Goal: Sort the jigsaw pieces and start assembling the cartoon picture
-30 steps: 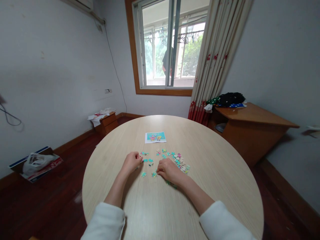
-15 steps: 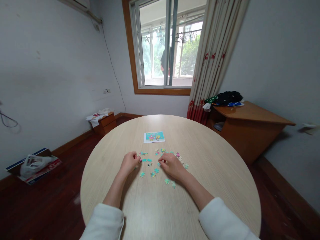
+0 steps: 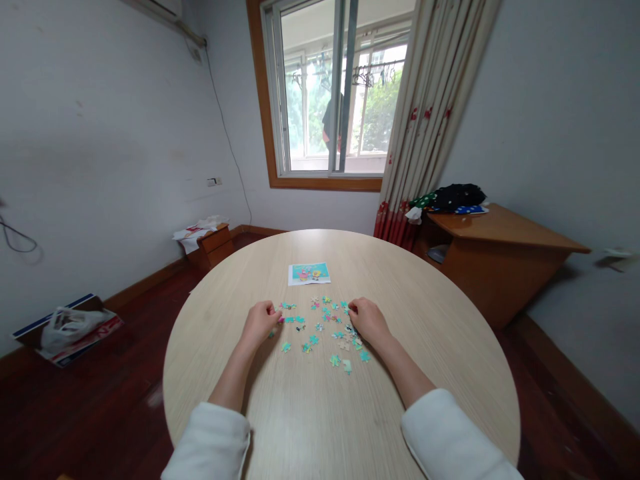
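Note:
Small jigsaw puzzle pieces, mostly turquoise with some pink and beige, lie scattered between my two hands. My left hand [image 3: 262,321] rests at the left side of them, thumb and fingers pinched on a pink puzzle piece [image 3: 281,321]. Just right of its fingertips lie turquoise puzzle pieces [image 3: 295,320]. At the right side, my right hand [image 3: 369,320] is closed, fingers bent down among the pieces; whatever is at its fingertips is hidden. Under its fingers is a cluster of beige and turquoise puzzle pieces [image 3: 345,337]. Beyond the pieces lies a printed cartoon picture sheet [image 3: 310,274].
Everything lies on a round pale wooden table [image 3: 310,427]. Behind it are a window [image 3: 345,93] and a curtain [image 3: 425,113]. A brown desk [image 3: 505,247] with clothes [image 3: 457,196] stands at right. A low cabinet [image 3: 215,245] and a plastic bag [image 3: 75,328] are on the left.
My right hand has moved right and slightly away from me, uncovering pieces in the middle and right of the scatter. My left hand stays in place with its pink piece.

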`<state>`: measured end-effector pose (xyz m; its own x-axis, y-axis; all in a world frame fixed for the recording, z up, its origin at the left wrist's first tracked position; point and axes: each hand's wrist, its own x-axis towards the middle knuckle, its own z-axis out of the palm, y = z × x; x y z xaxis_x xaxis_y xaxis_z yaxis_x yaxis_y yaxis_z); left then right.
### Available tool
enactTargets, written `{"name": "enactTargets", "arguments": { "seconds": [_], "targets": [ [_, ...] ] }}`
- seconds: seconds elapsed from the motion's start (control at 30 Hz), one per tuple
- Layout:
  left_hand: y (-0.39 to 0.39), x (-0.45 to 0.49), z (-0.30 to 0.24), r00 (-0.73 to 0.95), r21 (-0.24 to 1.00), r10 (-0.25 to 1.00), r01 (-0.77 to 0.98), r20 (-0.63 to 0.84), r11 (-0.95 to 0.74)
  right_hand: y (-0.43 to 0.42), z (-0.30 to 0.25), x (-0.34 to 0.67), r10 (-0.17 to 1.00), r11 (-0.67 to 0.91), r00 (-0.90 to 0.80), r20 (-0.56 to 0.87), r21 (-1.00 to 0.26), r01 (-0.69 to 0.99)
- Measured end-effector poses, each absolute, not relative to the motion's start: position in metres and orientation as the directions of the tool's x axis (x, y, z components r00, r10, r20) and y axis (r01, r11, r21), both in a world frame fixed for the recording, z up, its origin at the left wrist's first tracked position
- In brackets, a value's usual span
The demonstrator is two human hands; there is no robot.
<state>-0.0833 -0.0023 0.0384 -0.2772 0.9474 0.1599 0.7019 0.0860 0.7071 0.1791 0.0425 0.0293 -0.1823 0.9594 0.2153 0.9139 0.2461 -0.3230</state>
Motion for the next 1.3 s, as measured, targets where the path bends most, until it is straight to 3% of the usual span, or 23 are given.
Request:
{"name": "enactTargets", "arguments": {
  "seconds": [0.4,0.53,0.6,0.7,0.77,0.83,0.93,1.03,1.2,1.3],
  "targets": [
    [-0.002,-0.082,0.045,-0.335,0.68,0.902,0.73,0.272,0.066,0.041,0.031,0.178,0.95,0.244,-0.187,0.252,-0.223,0.944],
    [-0.001,-0.081,0.045,-0.348,0.734,0.892,0.678,0.289,0.026,0.043,0.031,0.18,0.939,0.246,-0.181,0.294,-0.204,0.947],
    [-0.001,-0.08,0.044,-0.347,0.831,0.904,0.557,0.249,-0.015,0.042,0.033,0.179,0.923,0.259,-0.173,0.343,-0.223,0.94],
    [-0.003,-0.077,0.047,-0.267,0.975,0.958,0.218,0.101,-0.042,0.036,0.041,0.174,0.872,0.363,-0.209,0.442,-0.298,0.883],
    [-0.006,-0.074,0.05,-0.138,1.0,0.99,0.031,0.002,0.002,0.028,0.046,0.166,0.812,0.491,-0.283,0.51,-0.334,0.805],
    [-0.01,-0.07,0.053,0.023,0.995,0.996,-0.042,-0.09,0.091,0.019,0.05,0.155,0.739,0.604,-0.351,0.576,-0.334,0.723],
    [-0.015,-0.062,0.054,0.229,0.976,0.952,-0.036,-0.2,0.214,0.004,0.05,0.138,0.635,0.722,-0.418,0.649,-0.307,0.62],
    [-0.018,-0.055,0.052,0.333,0.974,0.921,-0.022,-0.204,0.224,-0.005,0.047,0.126,0.569,0.789,-0.507,0.647,-0.257,0.558],
    [-0.017,-0.052,0.05,0.348,0.989,0.926,0.054,-0.149,0.139,-0.008,0.042,0.121,0.5,0.845,-0.559,0.661,-0.231,0.483],
    [-0.016,-0.056,0.052,0.279,0.986,0.949,0.117,-0.143,0.115,-0.001,0.035,0.123,0.519,0.836,-0.535,0.667,-0.266,0.479]
  ]
}}
